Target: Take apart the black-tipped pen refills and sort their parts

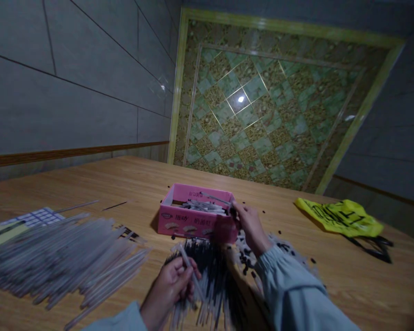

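Note:
My left hand is closed round a thin clear pen tube, held over a heap of dark pen refills at the table's front. My right hand reaches to the near right corner of a pink cardboard box, its fingers pinched on a thin pen that lies across the box's rim. The box holds several assembled pens. Small dark caps are scattered under my right wrist.
A large pile of clear pen tubes covers the table's left side, over a printed sheet. A yellow plastic bag with black handles lies at the right. The wooden table meets a tiled wall at the back.

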Demonstrator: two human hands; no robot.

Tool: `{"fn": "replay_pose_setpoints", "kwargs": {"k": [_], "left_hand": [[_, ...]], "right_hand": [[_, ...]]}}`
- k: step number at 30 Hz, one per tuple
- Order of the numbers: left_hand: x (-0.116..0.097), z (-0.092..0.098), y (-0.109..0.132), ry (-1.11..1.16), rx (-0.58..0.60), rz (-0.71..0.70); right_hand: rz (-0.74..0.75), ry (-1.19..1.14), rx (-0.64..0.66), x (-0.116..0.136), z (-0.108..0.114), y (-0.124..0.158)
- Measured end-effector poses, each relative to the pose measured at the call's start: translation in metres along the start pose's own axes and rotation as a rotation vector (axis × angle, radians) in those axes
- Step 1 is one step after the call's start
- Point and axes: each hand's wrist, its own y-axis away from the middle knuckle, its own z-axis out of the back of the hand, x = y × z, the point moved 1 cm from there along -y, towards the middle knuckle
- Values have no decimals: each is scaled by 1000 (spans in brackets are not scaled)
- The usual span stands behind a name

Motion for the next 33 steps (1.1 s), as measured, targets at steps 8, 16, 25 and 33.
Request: {"fn": "replay_pose_setpoints", "kwargs": {"k": [8,16,25,33], "left_hand": [[-3,5,-2,0,-44,-32],[-5,3,-1,-44,-44,-69],[-10,1,0,-13,-79,-23],[-13,-5,4,39,-107,15]], "right_hand": [[104,273,-15,-15,3,-4],[201,437,527,-40,3,105],[464,757,667,-29,-11,131],[425,487,608,-30,-9,128]]}}
